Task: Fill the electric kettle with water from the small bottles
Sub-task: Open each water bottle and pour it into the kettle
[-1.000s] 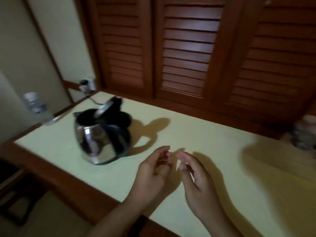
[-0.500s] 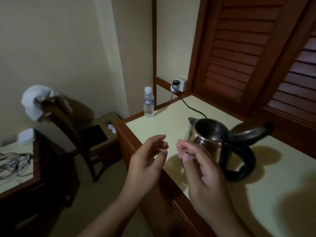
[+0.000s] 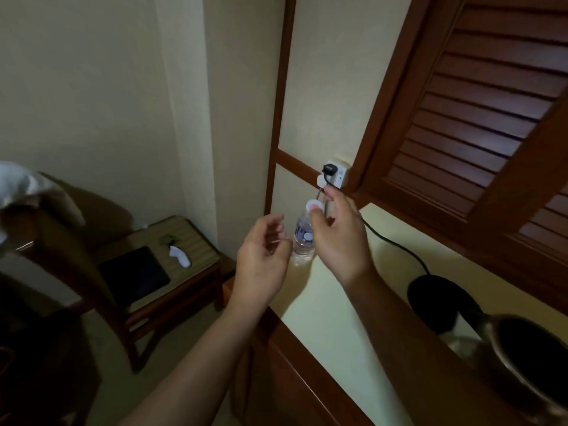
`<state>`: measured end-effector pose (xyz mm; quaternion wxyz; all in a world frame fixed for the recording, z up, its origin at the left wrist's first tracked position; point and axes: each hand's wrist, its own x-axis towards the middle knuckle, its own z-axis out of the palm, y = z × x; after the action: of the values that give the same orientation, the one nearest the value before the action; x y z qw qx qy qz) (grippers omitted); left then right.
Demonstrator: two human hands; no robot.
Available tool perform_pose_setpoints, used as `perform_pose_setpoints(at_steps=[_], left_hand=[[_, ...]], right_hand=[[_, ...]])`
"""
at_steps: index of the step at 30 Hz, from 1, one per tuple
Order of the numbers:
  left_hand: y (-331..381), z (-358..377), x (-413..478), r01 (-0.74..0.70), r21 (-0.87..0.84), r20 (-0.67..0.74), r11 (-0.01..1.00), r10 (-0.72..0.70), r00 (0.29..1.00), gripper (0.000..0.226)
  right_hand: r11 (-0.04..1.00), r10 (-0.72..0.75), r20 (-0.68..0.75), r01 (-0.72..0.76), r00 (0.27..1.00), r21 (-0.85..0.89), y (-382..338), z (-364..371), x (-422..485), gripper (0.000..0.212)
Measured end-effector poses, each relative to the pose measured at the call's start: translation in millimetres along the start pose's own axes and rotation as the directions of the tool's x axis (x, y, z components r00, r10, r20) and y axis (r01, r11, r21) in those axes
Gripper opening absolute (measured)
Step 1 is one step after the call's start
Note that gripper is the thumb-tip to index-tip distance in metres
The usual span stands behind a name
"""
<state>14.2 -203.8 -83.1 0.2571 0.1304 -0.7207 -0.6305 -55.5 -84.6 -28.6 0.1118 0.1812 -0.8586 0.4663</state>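
Kettle (image 3: pixel 522 364) sits open at four o'clock, seemingly unfilled. Capped bottle (image 3: pixel 303 238) stands at the counter (image 3: pixel 338 302) corner, twelve o'clock. Right hand (image 3: pixel 338 238) closes its grip around the cap; left hand (image 3: pixel 264 256) hovers open beside it. Uncapping and pouring remain.

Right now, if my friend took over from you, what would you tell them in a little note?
Left hand: open, empty, just beside the bottle.
Right hand: reaching over the small bottle, fingers at its white cap; a firm grip isn't clear.
Bottle: upright at the counter corner, cap on.
Kettle: near right, lid open, off its black base.
Done: lid opened.
Left: uncap, pour.
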Motion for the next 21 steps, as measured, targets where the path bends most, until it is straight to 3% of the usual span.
perform_pose_setpoints(at_steps=[7,12,16,21], left_hand=[[-18.1,4.2,16.8,0.025,0.147,0.208,0.989,-0.055,0.977,0.071],[-10.1,12.0,1.2,-0.034,0.036,0.312,0.999,0.021,0.95,0.075],[5.4,10.7,-18.1,-0.042,-0.126,0.396,0.991,0.089,0.914,0.062],[31.7,-5.7,-47.8,0.009,-0.21,0.556,0.978,0.112,0.824,0.046]], right_hand=[[0.95,-0.099,0.045,0.108,0.994,-0.293,8.2,6.1,15.1,0.034],[0.92,-0.149,0.032,0.15,0.988,-0.362,-17.5,-16.0,-10.0,0.038],[0.923,-0.192,-0.033,0.169,0.981,-0.346,-40.3,-42.4,-37.6,0.042],[0.907,-0.215,0.029,0.21,0.976,-0.365,-59.0,-86.5,-73.3,0.044]])
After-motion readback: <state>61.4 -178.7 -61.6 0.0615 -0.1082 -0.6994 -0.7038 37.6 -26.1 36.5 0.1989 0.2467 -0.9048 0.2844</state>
